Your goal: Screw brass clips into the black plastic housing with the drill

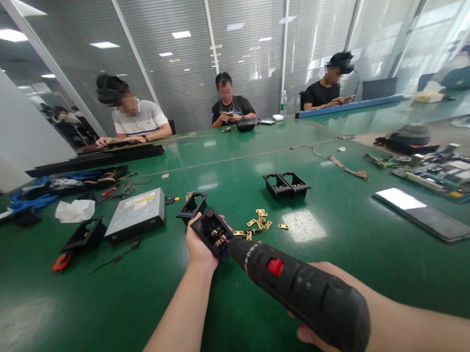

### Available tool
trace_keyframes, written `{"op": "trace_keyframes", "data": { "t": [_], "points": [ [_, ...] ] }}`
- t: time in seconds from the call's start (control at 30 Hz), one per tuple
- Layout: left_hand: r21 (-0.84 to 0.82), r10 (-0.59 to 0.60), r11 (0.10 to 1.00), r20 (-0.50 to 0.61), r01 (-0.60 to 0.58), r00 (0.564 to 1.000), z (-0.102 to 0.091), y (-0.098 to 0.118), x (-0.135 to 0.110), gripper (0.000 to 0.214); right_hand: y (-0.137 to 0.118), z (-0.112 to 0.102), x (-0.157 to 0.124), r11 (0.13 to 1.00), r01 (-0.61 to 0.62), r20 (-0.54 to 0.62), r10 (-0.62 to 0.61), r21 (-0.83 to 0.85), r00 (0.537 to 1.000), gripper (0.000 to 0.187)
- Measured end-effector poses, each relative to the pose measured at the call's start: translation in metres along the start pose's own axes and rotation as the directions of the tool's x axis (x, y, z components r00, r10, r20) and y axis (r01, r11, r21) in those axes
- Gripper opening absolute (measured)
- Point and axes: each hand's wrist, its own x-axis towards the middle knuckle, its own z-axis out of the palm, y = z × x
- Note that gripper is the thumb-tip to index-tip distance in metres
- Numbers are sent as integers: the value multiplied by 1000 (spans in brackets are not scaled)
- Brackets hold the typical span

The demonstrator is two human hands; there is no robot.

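Observation:
My left hand (pixel 199 245) is closed around a small black plastic housing (pixel 205 225), tilted with its open side toward me. Brass-coloured metal parts (pixel 219 236) show inside it. In my right hand (pixel 319 337) is a black power drill (pixel 304 290) with a red switch on top. Its chuck points at the housing's right edge; the tip of the bit is hidden, so contact cannot be made out. Just beyond lies a loose pile of small brass plates (pixel 262 222). Another black housing (pixel 191 206) stands behind my left hand, and a double black frame (pixel 286 185) sits farther back.
A silver optical drive (pixel 136 214) and a black frame (pixel 82 240) lie on the left of the green table (pixel 151 334). To the right are a dark flat panel (pixel 426 215), circuit boards (pixel 453 172) and a cord (pixel 347 168). Several people sit across the table.

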Motion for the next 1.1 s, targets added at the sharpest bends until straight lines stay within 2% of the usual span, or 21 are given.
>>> {"op": "trace_keyframes", "data": {
  "t": [0.2, 0.37, 0.53, 0.7, 0.8, 1.1],
  "points": [
    [-12, 0, 1000, -2, 0, 1000, -3, -2, 3, 42, 5, -1, -1, 989, 116, 20, -114, -94, 993, 18],
    [-26, -10, 1000, -42, 9, 999, -1, -2, 1, 40, 5, 0, 0, 997, 37, 17, -36, -70, 999, 20],
    [-17, 15, 1000, -47, -16, 999, 0, -2, 0, 40, 5, -3, -3, 987, 154, 130, -148, -38, 980, 32],
    [-11, 35, 999, -67, -36, 997, -1, -4, 2, 37, 5, -4, -1, 997, 55, 228, -64, 45, 972, 32],
    [-18, 28, 999, -68, -29, 997, -2, -5, 3, 37, 5, -6, 0, 995, 59, 293, -81, 82, 953, 33],
    [10, 7, 1000, -63, -6, 998, -1, -4, 2, 39, 1, -8, -1, 993, 106, 207, -113, 44, 972, 39]
  ]
}}
